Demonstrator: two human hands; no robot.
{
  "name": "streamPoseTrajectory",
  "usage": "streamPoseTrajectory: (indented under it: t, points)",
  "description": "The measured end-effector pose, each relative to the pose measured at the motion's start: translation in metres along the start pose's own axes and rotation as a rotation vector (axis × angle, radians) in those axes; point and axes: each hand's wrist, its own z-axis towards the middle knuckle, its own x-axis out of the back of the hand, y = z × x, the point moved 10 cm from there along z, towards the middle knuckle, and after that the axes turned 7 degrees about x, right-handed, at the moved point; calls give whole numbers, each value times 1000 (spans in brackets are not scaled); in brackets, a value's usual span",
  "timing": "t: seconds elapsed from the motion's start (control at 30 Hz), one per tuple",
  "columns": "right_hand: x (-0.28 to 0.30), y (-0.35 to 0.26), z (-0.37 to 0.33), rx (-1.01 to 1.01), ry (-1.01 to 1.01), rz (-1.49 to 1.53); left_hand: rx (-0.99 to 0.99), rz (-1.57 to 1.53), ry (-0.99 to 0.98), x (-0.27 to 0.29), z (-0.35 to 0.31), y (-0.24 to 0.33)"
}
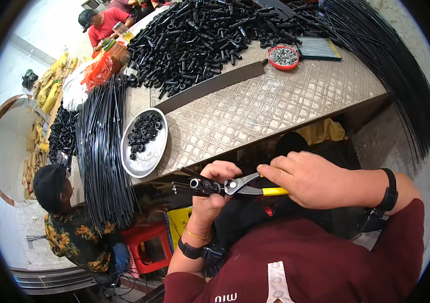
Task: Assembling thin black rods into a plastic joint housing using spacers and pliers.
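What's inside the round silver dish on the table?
Small black parts lie heaped in the silver dish; its bottom beneath the heap is covered, so unseen.

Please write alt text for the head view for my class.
A person's right hand grips yellow-handled metal pliers beside a black tubular part and thin black rods in the left hand. Beyond, a beige patterned table bears heaped black tubular pieces and a round silver dish.

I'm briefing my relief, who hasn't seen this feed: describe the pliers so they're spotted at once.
Find the patterned tabletop, then look below its near edge. The pliers are in the right hand, pointing toward the left hand; a yellow handle sets them apart from the black parts beside them.
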Motion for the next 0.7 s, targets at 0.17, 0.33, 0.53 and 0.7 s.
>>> streamPoseTrajectory:
  t: [0.17, 0.33, 0.53, 0.7]
  points:
    - [-70, 21, -10, -146, -221, 1162, -19, 170, 68, 8, -1, -3]
    - [-143, -30, -31, -225, -350, 2443, -131, 176, 10, -1, 2, -1]
    - [-145, -30, -33, -231, -399, 2470, 59, 63, -20, 4, 0, -17]
    - [-128, -15, -35, -339, -400, 2227, 100, -8, -33, -2, 0, -20]
